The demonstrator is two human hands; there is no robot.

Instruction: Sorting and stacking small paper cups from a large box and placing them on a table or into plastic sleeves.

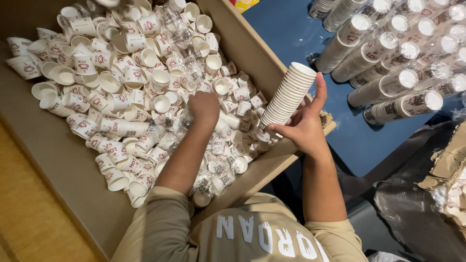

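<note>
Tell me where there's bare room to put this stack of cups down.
The blue surface is bare between the cardboard box wall and the wrapped cup sleeves, and again below those sleeves. The box's bare cardboard floor shows along its near-left edge. The loose cups crowd the box around the left hand. The right hand holds the cup stack.

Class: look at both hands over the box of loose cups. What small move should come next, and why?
Probably the left hand, now down among the loose cups in the box, should lift one cup and slot it onto the stack that the right hand holds tilted, open end up, above the box edge.
</note>
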